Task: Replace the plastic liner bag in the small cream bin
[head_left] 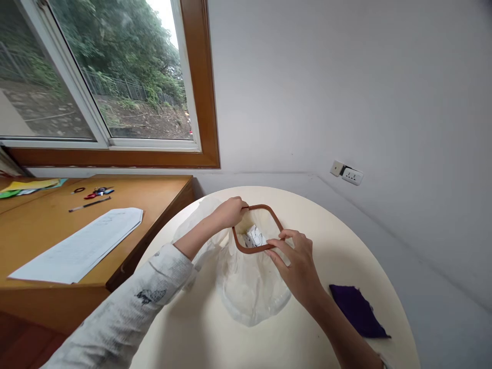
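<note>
A brown square ring with rounded corners [251, 250] sits at the mouth of a white, see-through plastic bag [251, 294] on the round table. My left hand [230, 211] is closed on the ring's far left corner, its fingertips partly hidden. At the near right corner, my right hand [298, 256] pinches the ring between thumb and fingers. Loose folds of the bag spread out to the left beneath my left forearm. Inside the opening lies crumpled white paper with dark lines [256, 236]. Whether a bin stands inside the bag is unclear.
A purple cloth [358, 311] lies on the cream round table [326, 220], right of my forearm. On the wooden desk [161, 192] at left are white paper sheets [82, 248], a pen [90, 204] and small items. A wall socket [352, 176] is behind.
</note>
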